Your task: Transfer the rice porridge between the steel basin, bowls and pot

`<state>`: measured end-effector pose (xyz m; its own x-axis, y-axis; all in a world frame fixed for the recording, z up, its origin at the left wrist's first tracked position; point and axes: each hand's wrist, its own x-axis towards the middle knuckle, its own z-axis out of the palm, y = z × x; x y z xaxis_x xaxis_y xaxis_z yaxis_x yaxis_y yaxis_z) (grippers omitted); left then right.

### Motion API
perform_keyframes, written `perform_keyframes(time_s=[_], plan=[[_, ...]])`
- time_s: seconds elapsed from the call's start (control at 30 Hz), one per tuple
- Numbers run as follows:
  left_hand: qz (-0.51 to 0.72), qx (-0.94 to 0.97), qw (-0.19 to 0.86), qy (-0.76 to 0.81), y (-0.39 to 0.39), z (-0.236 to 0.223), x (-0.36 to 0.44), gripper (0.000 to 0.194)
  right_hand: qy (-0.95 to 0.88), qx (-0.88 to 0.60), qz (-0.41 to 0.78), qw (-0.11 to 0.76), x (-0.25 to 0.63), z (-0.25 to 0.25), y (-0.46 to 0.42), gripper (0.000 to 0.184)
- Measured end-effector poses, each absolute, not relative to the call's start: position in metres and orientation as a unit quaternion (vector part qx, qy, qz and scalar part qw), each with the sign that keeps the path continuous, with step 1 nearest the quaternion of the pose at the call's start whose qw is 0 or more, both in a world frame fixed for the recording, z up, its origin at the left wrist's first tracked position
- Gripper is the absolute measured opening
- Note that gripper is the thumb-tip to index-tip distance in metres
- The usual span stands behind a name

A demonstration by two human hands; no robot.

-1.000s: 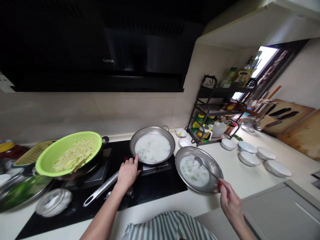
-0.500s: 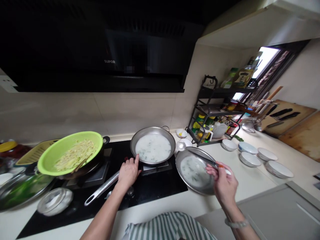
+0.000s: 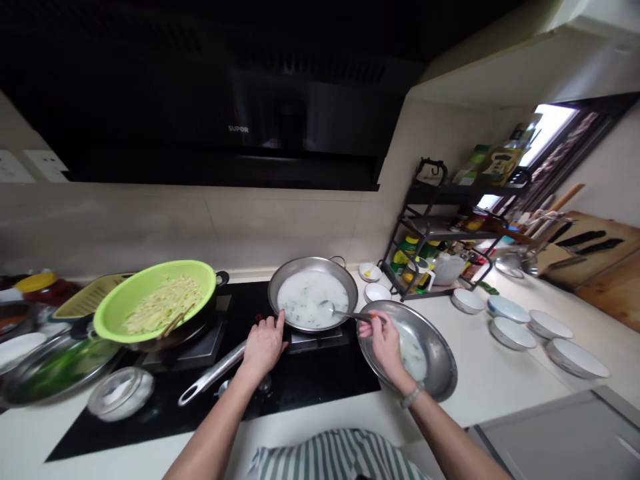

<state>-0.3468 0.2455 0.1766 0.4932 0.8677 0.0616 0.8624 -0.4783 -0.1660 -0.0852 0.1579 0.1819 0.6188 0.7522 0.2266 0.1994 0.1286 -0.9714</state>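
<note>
Spoon dips in pan, R hand fingers clamped on its shaft; L hand over pan handle, can't tell grip. Keep spoon level, drips over pan.

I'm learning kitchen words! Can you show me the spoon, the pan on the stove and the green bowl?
Spoon [image 3: 345,313]: head view, on its handle.
Pan [image 3: 313,263]: head view, on its inside wall, at the back.
Green bowl [image 3: 111,312]: head view, on its inside wall, left side.
</note>
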Motion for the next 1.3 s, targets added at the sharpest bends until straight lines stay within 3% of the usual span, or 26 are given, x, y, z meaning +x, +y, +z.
perform_keyframes(time_s=[0.23, 0.9, 1.3], plan=[[0.014, -0.859, 0.093, -0.504, 0.248, 0.172, -0.348, 0.07, -0.237, -0.604, 0.279, 0.708, -0.075, 0.19, 0.153, 0.021], [0.007, -0.86, 0.082, -0.503, 0.246, 0.175, -0.349, 0.067, -0.239, -0.597, 0.229, 0.731, -0.054, 0.217, 0.123, 0.015], [0.02, -0.868, 0.097, -0.487, 0.249, 0.172, -0.351, 0.064, -0.141, -0.612, 0.11, 0.77, -0.003, 0.199, 0.044, 0.034]])
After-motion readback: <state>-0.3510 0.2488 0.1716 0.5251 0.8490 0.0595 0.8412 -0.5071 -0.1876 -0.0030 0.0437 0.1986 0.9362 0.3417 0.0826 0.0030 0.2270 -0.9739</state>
